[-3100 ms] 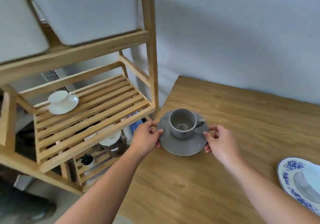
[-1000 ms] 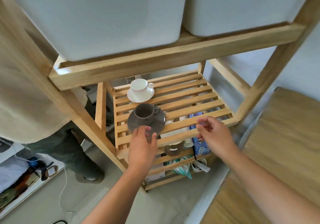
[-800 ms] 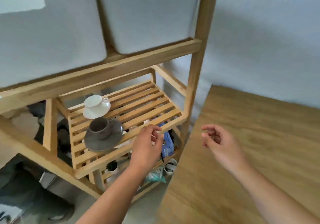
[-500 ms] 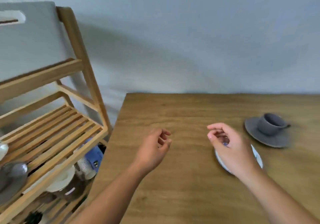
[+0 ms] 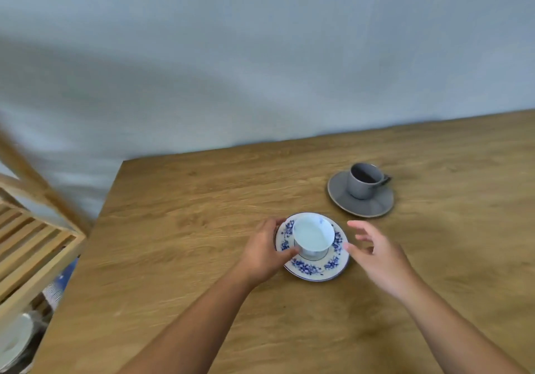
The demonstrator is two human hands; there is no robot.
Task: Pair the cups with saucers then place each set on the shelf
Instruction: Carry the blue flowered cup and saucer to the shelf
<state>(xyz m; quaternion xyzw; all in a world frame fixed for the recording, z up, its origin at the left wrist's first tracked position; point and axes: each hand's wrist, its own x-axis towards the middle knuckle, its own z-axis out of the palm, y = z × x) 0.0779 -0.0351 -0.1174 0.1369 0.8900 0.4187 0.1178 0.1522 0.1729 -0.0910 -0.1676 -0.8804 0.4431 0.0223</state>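
A white cup [image 5: 312,236] stands on a blue-and-white flowered saucer [image 5: 315,269] in the middle of the wooden table [image 5: 188,205]. My left hand [image 5: 262,253] clasps the saucer's left rim, thumb lying over the edge and fingers curled round the far side. My right hand [image 5: 376,256] hovers at the saucer's right rim with its fingers spread, the thumb tip close to the edge. Further back to the right, a grey cup [image 5: 362,181] sits on a grey saucer [image 5: 373,207], with neither hand near it.
The slatted wooden shelf [image 5: 31,252] stands off the table's left edge, its post leaning up along the left border. Below it, white crockery [image 5: 14,339] shows blurred. A grey wall runs behind the table's far edge.
The grey cup set was put on the shelf beside the white set. My view swung right to the table, and both hands came to the blue-and-white saucer; the left now holds its rim.
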